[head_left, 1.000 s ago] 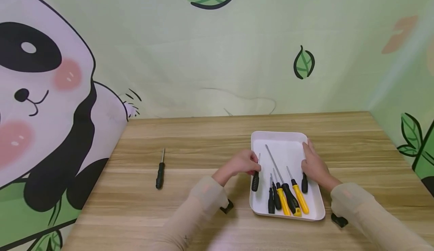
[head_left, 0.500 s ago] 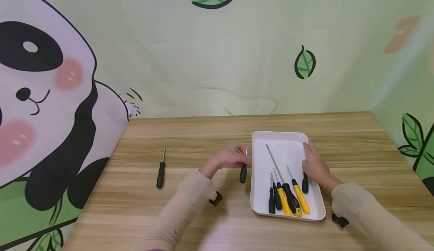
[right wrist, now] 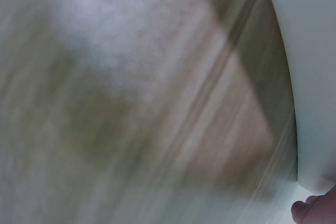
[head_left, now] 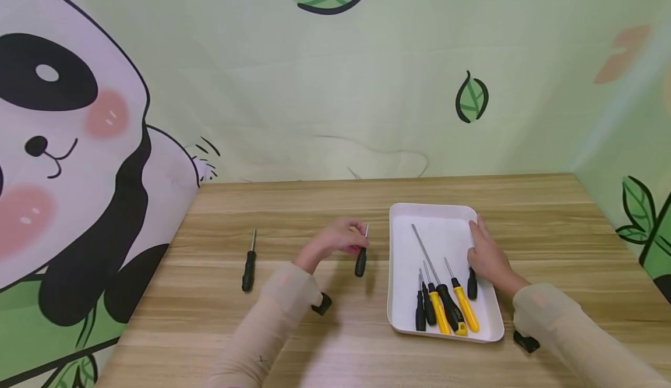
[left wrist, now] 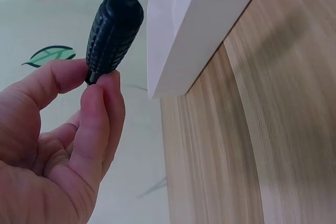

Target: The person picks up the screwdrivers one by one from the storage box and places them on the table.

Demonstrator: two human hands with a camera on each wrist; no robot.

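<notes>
Between thumb and fingers my left hand (head_left: 338, 237) pinches a black-handled screwdriver (head_left: 360, 261) near where handle meets shaft. It hangs above the table, left of the white tray (head_left: 394, 312), handle toward me. In the left wrist view the ribbed black handle (left wrist: 114, 32) sticks up from the fingertips. My right hand (head_left: 487, 254) grips the tray's right rim, thumb inside; the right wrist view shows only a bit of a finger (right wrist: 317, 211) by the tray wall (right wrist: 315, 77). Inside the tray lie several screwdrivers, some black, some yellow-handled (head_left: 465, 307). The right hand partly covers one black screwdriver (head_left: 472, 286).
Another black screwdriver (head_left: 249, 268) lies alone on the left of the wooden table (head_left: 309, 201), shaft pointing away. A printed wall cloth (head_left: 367, 97) with a panda and leaves rises behind the table's back edge.
My left hand has carried the pinched screwdriver leftward, from over the tray's left edge to above the bare wood. My right hand and the tray have stayed in place.
</notes>
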